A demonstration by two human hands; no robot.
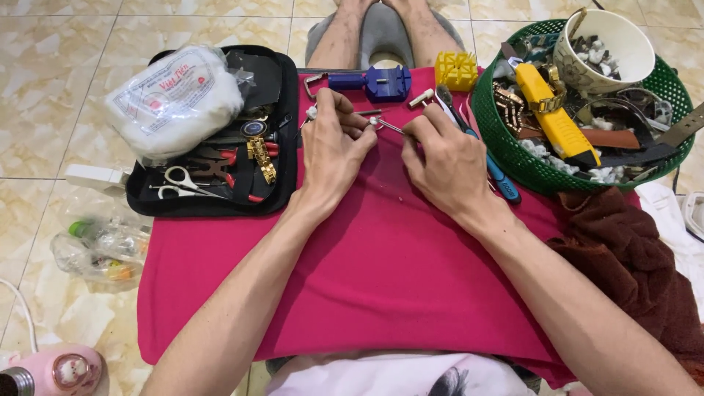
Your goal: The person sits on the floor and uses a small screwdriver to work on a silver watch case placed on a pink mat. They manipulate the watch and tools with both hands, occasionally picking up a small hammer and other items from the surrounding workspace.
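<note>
I see left hand [334,143] pinching small metal part [369,113], right hand [447,158] clamped on tweezers [390,127], both left of green basket [513,158].

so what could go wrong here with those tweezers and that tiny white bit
1. The tiny white bit sits pinched between the left hand and the thin tweezers in the right hand; a slip could flick it onto the pink cloth or the floor.
2. The tweezer tip points toward the left fingers and might prick them.
3. The green basket beside the right wrist could get nudged.
</note>
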